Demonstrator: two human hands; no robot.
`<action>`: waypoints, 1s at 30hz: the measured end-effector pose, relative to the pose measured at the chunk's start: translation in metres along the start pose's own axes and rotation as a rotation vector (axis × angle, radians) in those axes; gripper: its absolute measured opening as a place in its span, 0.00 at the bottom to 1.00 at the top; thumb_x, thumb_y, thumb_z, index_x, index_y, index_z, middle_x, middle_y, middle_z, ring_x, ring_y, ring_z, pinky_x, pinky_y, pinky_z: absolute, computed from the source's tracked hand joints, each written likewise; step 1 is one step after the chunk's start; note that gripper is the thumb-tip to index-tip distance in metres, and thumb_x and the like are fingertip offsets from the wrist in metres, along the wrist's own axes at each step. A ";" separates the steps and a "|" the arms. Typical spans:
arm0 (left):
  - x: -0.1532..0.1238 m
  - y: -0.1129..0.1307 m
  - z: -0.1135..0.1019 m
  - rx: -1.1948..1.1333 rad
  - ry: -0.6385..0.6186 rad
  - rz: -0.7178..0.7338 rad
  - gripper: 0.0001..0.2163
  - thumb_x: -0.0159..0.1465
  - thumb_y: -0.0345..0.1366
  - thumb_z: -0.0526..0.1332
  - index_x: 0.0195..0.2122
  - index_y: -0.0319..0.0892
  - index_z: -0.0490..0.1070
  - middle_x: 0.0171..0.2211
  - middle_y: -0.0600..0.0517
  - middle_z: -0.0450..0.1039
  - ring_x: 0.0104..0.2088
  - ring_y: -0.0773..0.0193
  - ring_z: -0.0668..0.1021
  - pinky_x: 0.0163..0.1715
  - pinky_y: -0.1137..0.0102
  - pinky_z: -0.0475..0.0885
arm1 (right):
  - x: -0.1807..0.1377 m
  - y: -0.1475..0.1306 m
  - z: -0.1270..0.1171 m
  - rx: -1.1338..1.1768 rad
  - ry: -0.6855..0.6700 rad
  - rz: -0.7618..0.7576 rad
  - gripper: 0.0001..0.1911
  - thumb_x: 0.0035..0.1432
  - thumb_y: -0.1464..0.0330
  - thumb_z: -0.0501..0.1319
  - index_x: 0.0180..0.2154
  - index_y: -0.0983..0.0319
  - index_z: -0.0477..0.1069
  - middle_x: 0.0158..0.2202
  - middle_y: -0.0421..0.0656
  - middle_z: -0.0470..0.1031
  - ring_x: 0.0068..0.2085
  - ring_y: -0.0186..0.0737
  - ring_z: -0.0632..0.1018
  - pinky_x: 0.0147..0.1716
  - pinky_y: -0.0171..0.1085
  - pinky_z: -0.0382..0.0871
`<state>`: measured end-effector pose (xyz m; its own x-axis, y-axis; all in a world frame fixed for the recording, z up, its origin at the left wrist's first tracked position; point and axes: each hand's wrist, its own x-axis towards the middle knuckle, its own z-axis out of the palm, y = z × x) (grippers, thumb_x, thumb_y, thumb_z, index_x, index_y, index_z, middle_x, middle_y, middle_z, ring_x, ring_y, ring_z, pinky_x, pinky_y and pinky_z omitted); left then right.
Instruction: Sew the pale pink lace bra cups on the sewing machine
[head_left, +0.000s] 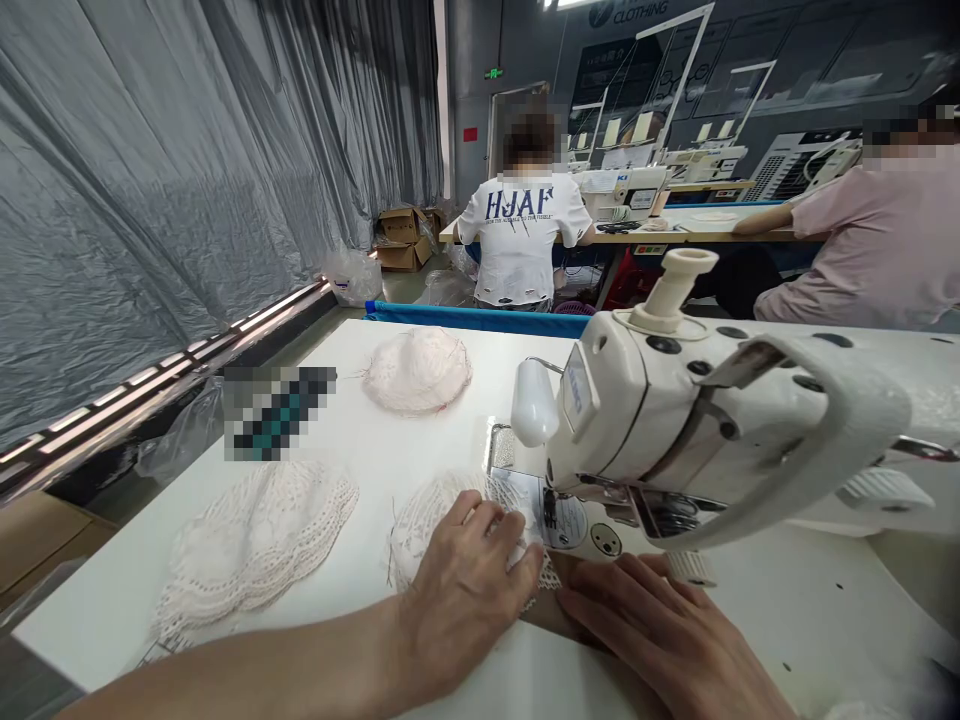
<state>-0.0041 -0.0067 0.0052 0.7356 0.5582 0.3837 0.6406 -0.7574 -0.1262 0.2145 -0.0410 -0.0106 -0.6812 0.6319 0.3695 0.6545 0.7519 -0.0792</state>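
Observation:
My left hand [465, 575] lies on a white lace piece [431, 515] in front of the white sewing machine [720, 420], fingers curled and pressing the lace toward the presser foot [551, 505]. My right hand [660, 630] rests flat on the table just right of it, fingers stretched toward the lace edge below the needle. The part of the lace under both hands is hidden.
A stack of lace pieces [251, 545] lies at the near left of the white table [375, 450], and another pile [418, 370] sits farther back. Two people sit at other tables beyond. A grey plastic curtain [187, 170] runs along the left.

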 end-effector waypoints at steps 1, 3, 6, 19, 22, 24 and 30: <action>0.000 0.000 0.000 -0.002 -0.008 -0.002 0.08 0.59 0.27 0.61 0.40 0.40 0.67 0.36 0.51 0.70 0.36 0.61 0.72 0.37 0.64 0.64 | -0.001 -0.001 0.001 0.007 0.022 0.018 0.17 0.65 0.73 0.47 0.49 0.58 0.69 0.46 0.43 0.75 0.41 0.42 0.74 0.40 0.41 0.58; 0.000 0.000 0.000 -0.001 -0.013 -0.008 0.08 0.59 0.27 0.61 0.40 0.39 0.67 0.36 0.51 0.70 0.37 0.60 0.72 0.38 0.64 0.64 | -0.002 -0.004 0.004 0.026 0.063 0.054 0.18 0.66 0.72 0.45 0.48 0.58 0.69 0.46 0.44 0.76 0.42 0.44 0.73 0.41 0.42 0.57; 0.000 0.001 0.000 0.003 -0.009 -0.014 0.08 0.60 0.27 0.60 0.41 0.39 0.67 0.38 0.50 0.70 0.37 0.60 0.72 0.39 0.63 0.64 | -0.002 -0.008 0.005 0.060 0.074 0.077 0.18 0.66 0.72 0.44 0.48 0.58 0.70 0.45 0.44 0.76 0.42 0.44 0.73 0.41 0.42 0.57; 0.008 -0.004 0.000 -0.007 -0.006 0.035 0.07 0.63 0.27 0.57 0.43 0.37 0.66 0.38 0.51 0.69 0.39 0.63 0.72 0.40 0.65 0.63 | -0.001 -0.007 0.020 -0.061 0.234 0.033 0.22 0.69 0.67 0.40 0.45 0.59 0.72 0.47 0.43 0.77 0.43 0.43 0.75 0.41 0.43 0.57; 0.016 -0.011 0.000 -0.043 -0.021 0.051 0.05 0.64 0.27 0.55 0.41 0.38 0.65 0.38 0.51 0.70 0.40 0.64 0.72 0.42 0.65 0.63 | 0.003 -0.004 0.019 -0.094 0.272 0.055 0.23 0.68 0.70 0.39 0.44 0.59 0.73 0.46 0.41 0.78 0.36 0.40 0.77 0.39 0.43 0.58; 0.021 -0.015 0.000 -0.053 -0.024 0.064 0.04 0.66 0.28 0.53 0.40 0.38 0.65 0.38 0.52 0.71 0.40 0.65 0.73 0.45 0.64 0.63 | 0.006 -0.002 0.013 -0.114 0.186 0.034 0.21 0.66 0.74 0.42 0.47 0.61 0.71 0.48 0.42 0.76 0.34 0.38 0.77 0.39 0.42 0.59; 0.029 -0.024 0.005 -0.088 0.005 0.084 0.06 0.68 0.31 0.50 0.41 0.37 0.64 0.40 0.53 0.72 0.43 0.66 0.72 0.50 0.63 0.60 | 0.008 0.002 0.003 -0.161 0.041 -0.009 0.21 0.60 0.77 0.47 0.51 0.66 0.69 0.53 0.49 0.72 0.29 0.38 0.78 0.38 0.42 0.64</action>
<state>0.0037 0.0293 0.0146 0.7844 0.4904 0.3797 0.5551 -0.8282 -0.0769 0.2096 -0.0338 -0.0108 -0.6757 0.6147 0.4069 0.6948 0.7155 0.0729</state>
